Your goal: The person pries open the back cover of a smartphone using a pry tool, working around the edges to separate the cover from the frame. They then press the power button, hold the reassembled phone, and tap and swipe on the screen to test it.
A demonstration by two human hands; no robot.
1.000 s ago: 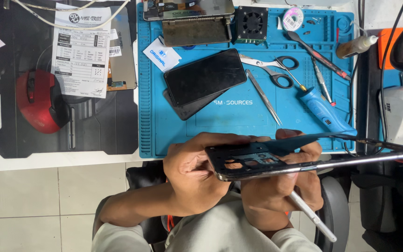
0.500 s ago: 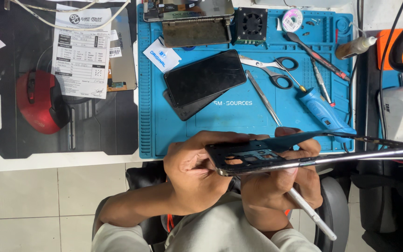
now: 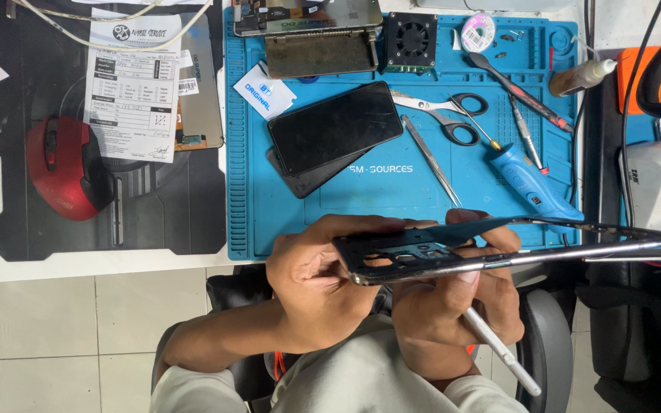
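Held edge-on just off the near edge of the blue repair mat, the phone frame is clasped by the left hand while the right hand grips a white stylus-like tool, with open floor below and a black phone, scissors and blue screwdriver crowding the mat beyond.

The work mat is serving as the landmark: a phone, scissors, tweezers and a screwdriver are lying on it, with a small fan sitting at its far edge. To the left of the mat, a computer mouse and a paper sheet are resting on a desk pad. At the near edge of the mat, the left hand and the right hand are holding a phone frame edge-on, extending right past the mat.
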